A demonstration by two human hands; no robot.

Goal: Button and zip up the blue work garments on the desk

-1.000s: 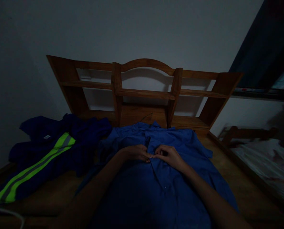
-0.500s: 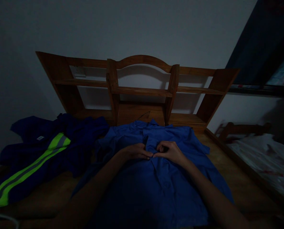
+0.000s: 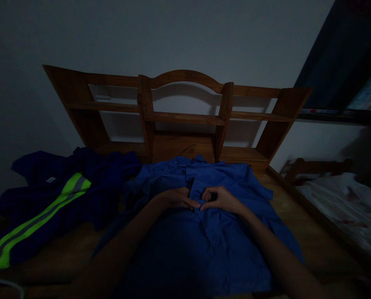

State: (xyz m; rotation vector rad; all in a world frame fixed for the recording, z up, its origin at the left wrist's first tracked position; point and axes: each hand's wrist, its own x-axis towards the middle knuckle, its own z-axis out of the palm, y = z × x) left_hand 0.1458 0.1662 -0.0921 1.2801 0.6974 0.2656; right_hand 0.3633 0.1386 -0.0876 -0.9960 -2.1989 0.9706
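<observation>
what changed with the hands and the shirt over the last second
Hardly anything. The left hand and right hand stay pinched together on the front opening of the blue shirt; the right hand's fingers have shifted only slightly. Nothing was let go. The striped jacket and wooden shelf have not moved.

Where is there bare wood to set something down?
The wooden surface is bare right of the blue shirt and front-left, between it and the striped jacket. The shelf boards look mostly bare. The middle is crowded: left hand and right hand pinch the shirt.
</observation>
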